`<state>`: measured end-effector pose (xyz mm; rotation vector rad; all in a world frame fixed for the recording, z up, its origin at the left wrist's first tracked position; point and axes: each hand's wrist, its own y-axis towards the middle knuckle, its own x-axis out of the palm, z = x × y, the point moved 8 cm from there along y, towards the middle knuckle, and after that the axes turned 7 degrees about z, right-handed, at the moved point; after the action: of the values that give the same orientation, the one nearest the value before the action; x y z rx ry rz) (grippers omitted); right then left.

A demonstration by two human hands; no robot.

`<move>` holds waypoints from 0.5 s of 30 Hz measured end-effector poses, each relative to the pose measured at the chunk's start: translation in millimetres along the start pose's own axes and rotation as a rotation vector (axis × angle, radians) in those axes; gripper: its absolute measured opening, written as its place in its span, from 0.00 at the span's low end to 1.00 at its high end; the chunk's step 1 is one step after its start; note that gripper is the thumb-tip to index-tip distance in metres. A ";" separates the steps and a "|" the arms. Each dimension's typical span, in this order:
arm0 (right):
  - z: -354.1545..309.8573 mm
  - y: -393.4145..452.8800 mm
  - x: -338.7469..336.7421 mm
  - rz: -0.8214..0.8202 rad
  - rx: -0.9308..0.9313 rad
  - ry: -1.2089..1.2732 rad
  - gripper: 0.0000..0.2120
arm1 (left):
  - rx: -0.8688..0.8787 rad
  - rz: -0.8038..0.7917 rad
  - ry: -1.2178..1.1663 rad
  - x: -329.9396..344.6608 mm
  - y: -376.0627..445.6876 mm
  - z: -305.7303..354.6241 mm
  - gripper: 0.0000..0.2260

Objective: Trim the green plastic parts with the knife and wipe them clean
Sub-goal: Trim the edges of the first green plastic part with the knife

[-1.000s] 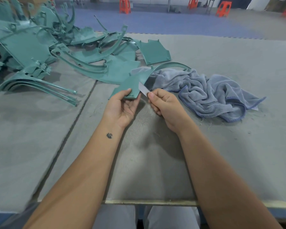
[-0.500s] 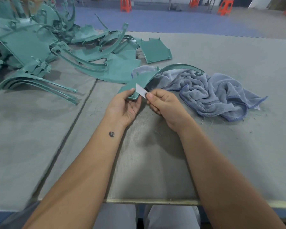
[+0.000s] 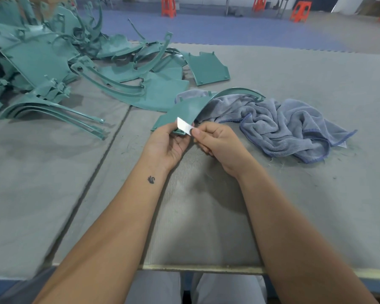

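A curved green plastic part [image 3: 189, 107] is held at its near corner by my left hand [image 3: 166, 142], its far arc resting over the blue-grey cloth [image 3: 283, 126]. My right hand [image 3: 217, 142] pinches a small bare knife blade [image 3: 184, 126] between thumb and finger. The blade lies against the near edge of the part, just above my left thumb. A large heap of green plastic parts [image 3: 53, 62] covers the table's far left.
The grey padded table [image 3: 294, 205] has a seam running diagonally at the left and its front edge near my lap. Thin green shavings lie scattered around the cloth. Orange stools [image 3: 169, 6] stand on the floor beyond the table.
The blade has slid leftward along the part's near edge, toward my left thumb. The part has shifted slightly with my left hand.
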<state>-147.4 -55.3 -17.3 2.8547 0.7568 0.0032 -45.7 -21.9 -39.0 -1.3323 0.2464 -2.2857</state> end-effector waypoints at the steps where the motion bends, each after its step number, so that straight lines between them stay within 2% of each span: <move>1: 0.4 1.1 -2.8 0.033 0.002 0.007 0.12 | -0.004 0.005 0.011 -0.9 -0.2 -0.2 0.06; 4: 2.8 4.5 -14.2 0.128 0.013 0.071 0.12 | -0.019 0.001 0.037 -2.8 -0.5 0.2 0.06; 11: 5.1 7.1 -17.9 0.149 0.035 0.153 0.14 | -0.036 -0.005 0.065 -3.7 -0.4 0.2 0.06; 15: 5.3 7.1 -29.0 0.245 0.064 0.289 0.14 | -0.038 0.004 0.064 -5.4 -1.1 0.2 0.06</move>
<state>-168.9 -76.6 -19.9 3.0264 0.4537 0.4411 -43.7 -18.2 -42.7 -1.2770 0.3147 -2.3341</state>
